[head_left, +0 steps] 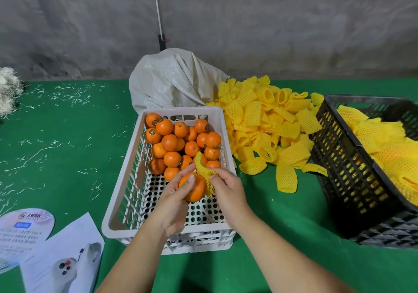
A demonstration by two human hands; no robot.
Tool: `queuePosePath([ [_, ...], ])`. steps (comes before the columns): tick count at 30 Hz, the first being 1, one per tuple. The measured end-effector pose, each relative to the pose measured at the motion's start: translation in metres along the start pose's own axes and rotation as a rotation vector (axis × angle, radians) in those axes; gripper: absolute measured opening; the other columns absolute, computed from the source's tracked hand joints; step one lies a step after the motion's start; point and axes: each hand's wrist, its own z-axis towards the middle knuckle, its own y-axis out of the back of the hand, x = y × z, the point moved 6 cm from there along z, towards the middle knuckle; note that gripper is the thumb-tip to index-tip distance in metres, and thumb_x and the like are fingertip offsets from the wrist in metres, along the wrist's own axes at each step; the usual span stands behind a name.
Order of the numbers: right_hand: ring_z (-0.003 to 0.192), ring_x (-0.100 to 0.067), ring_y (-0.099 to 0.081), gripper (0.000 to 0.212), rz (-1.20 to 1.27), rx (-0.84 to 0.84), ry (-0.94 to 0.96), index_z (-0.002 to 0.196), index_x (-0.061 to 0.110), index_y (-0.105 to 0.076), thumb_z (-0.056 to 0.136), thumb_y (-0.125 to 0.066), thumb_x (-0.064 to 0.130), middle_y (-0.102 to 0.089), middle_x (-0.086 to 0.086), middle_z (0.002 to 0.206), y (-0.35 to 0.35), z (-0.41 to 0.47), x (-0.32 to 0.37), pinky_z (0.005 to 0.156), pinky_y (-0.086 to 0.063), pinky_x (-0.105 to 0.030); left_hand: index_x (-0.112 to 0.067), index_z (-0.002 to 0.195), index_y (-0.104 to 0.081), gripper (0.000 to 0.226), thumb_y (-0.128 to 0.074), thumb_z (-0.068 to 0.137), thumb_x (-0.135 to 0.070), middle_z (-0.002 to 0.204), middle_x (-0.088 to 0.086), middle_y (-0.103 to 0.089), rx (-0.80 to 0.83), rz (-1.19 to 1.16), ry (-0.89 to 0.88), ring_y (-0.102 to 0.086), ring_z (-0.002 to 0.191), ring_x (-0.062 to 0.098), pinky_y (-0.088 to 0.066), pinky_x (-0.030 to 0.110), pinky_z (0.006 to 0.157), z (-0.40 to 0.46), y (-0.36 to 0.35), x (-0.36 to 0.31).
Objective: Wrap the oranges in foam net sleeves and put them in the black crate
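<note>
**Operator:** Holding one orange [194,189] in the left hand [175,198]: grip closed round the fruit, thumb across its top. The right hand [227,191] pinches a yellow foam net sleeve [204,170], which touches the right side of that orange.

**Supervisor:** State the position of both grips.

**Operator:** I see both above the near half of the white crate [126,198]. Just beyond the grips, the loose oranges [181,144] fill the far half of that crate.

**Supervisor:** Location of the sleeve stock?

**Operator:** To the right of the right grip and farther out, a pile of sleeves [269,125] lies on the green counter [282,220]. It touches the white crate on one side.

**Supervisor:** And the black crate?

**Operator:** Well right of the right grip, the black crate [352,172] sits at the frame edge. It holds wrapped oranges [384,150].

**Supervisor:** Other items?

**Operator:** Beyond the white crate, a pale woven sack [172,80]. Left of the left grip and nearer me, printed papers [45,247] lie on the counter.
</note>
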Motion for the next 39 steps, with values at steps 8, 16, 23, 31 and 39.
queuePosePath([
  [8,0.104,-0.016,-0.069,0.015,-0.062,-0.004,-0.033,0.107,0.035,-0.072,0.097,-0.065,0.028,-0.071,0.0,0.111,-0.002,0.002,-0.006,0.094,-0.059,-0.042,-0.022,0.144,-0.062,0.053,-0.052,0.099,-0.047,0.138,-0.001,-0.071,-0.085,-0.007,-0.035,-0.064,0.132,0.02,-0.049,0.04,0.107,0.001,0.002,0.0],
  [16,0.082,0.001,-0.065,0.019,-0.053,-0.18,-0.036,0.088,0.031,-0.061,0.097,-0.07,0.017,-0.069,0.009,0.09,0.003,0.006,-0.01,0.069,-0.049,-0.017,-0.023,0.123,-0.077,0.082,-0.075,0.069,-0.085,0.142,-0.001,-0.067,-0.013,0.057,-0.159,-0.065,0.13,0.019,-0.06,0.035,0.092,-0.006,-0.001,-0.002],
  [23,0.073,0.001,-0.064,0.02,-0.047,-0.115,-0.033,0.084,0.026,-0.059,0.097,-0.067,0.013,-0.068,0.014,0.081,0.004,0.01,-0.013,0.065,-0.051,-0.017,-0.012,0.118,-0.081,0.084,-0.086,0.065,-0.076,0.155,-0.002,-0.056,0.027,0.192,-0.148,-0.055,0.14,0.007,-0.059,0.032,0.095,-0.003,-0.002,0.006],
  [31,0.099,-0.004,-0.068,0.017,-0.091,-0.146,-0.004,0.097,0.04,-0.074,0.096,-0.071,0.023,-0.066,0.016,0.104,0.003,0.011,-0.016,0.087,-0.061,-0.03,-0.02,0.108,-0.082,0.062,-0.077,0.078,-0.074,0.097,0.003,-0.081,-0.239,0.195,-0.172,-0.075,0.092,0.012,-0.057,0.025,0.083,0.004,0.009,0.007],
  [39,0.105,-0.005,-0.06,0.009,-0.386,-0.011,0.31,0.107,0.024,-0.07,0.099,-0.066,0.021,-0.059,0.019,0.108,-0.012,-0.003,0.004,0.091,-0.05,-0.022,-0.011,0.111,-0.072,0.053,-0.049,0.102,-0.059,0.101,0.011,-0.075,-0.404,0.368,-0.326,-0.071,0.097,0.027,-0.057,0.046,0.087,0.005,0.013,-0.002],
])
